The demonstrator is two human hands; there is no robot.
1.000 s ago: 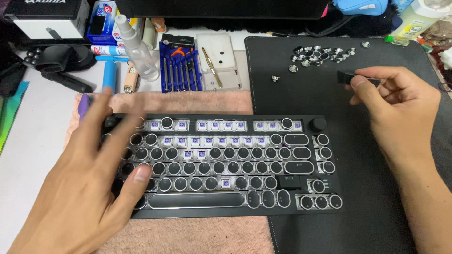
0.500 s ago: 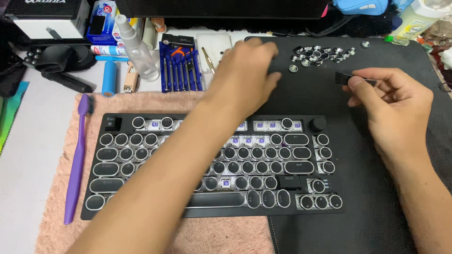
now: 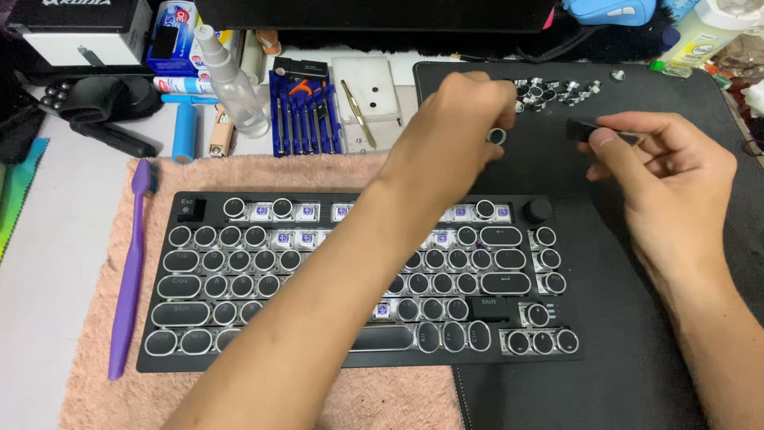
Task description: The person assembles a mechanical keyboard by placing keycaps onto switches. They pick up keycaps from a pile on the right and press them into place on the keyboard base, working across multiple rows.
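Observation:
A black keyboard (image 3: 239, 279) with round chrome-rimmed keycaps lies on a pink towel (image 3: 263, 171); some switches in its top rows are bare. My left hand (image 3: 446, 135) reaches across it and pinches one round keycap (image 3: 496, 136) above the black mat (image 3: 637, 318). My right hand (image 3: 664, 179) hovers over the mat to the right, holding a small black tool (image 3: 579, 129) between thumb and fingers. A pile of loose round keycaps (image 3: 553, 89) sits at the mat's far edge, just beyond my left hand.
A purple brush (image 3: 131, 263) lies along the towel's left edge. Behind the towel are a blue screwdriver set (image 3: 306, 119), a clear spray bottle (image 3: 231, 80), a blue cylinder (image 3: 184, 131), tweezers (image 3: 354, 111) on a white tray, and black gear at far left.
My left hand left the keyboard's left side, reached to the keycap pile, and now holds one round keycap slightly nearer. My right hand has barely moved.

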